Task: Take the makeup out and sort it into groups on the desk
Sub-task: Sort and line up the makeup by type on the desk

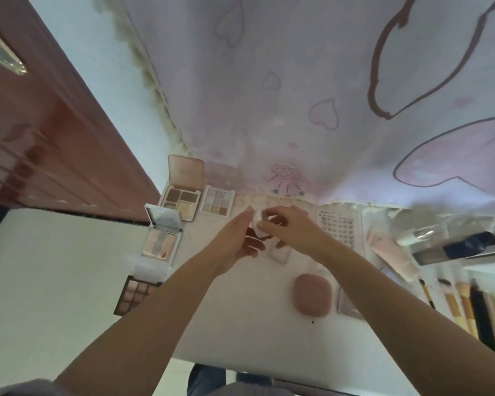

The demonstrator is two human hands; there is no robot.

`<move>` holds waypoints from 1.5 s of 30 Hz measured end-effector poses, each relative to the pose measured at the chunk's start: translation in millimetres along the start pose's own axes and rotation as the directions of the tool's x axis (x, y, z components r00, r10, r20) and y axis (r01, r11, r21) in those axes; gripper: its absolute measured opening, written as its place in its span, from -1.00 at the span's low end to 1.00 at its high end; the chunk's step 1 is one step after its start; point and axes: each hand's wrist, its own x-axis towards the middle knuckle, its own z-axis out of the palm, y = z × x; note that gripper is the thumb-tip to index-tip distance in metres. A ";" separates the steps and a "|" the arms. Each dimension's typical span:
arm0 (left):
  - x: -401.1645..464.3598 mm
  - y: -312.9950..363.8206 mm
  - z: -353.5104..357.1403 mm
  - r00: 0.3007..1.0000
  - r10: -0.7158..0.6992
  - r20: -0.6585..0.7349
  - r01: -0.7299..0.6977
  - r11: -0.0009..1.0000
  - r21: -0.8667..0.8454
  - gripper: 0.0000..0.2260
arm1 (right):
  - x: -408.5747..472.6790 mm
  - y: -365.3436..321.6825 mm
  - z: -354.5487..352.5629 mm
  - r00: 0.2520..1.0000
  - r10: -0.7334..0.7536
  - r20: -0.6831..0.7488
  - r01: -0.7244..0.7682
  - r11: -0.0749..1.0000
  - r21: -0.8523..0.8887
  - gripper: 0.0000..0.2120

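Above the white worktop (240,332), just beyond the pink compact (312,295), both hands (237,238) (292,227) pinch a small, light, seemingly rigid white makeup case (259,221), best held by its edges.

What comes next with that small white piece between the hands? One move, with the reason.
Probably set the white piece down beside the small compact under the hands: both hands hold it above the desk, while the palettes already lie grouped at the left.

4 open palettes (182,192), 1 pink compact (312,295).
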 end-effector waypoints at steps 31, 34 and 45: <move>-53.4 -6.2 -61.3 0.896 -0.330 0.298 0.389 0.906 -0.168 -0.61 | -23.7 -30.6 36.5 0.873 -0.346 0.344 0.482 0.717 -0.503 -0.51; -58.0 -13.4 -73.2 0.877 -0.364 0.312 0.445 0.861 -0.248 -0.59 | -19.5 -29.9 37.1 0.866 -0.339 0.367 0.494 0.694 -0.524 -0.51; -45.6 -56.4 -72.6 0.928 0.133 -0.349 -0.034 0.960 0.278 -0.58 | 25.8 12.7 49.5 1.000 -0.021 -0.007 0.018 0.957 -0.289 -0.47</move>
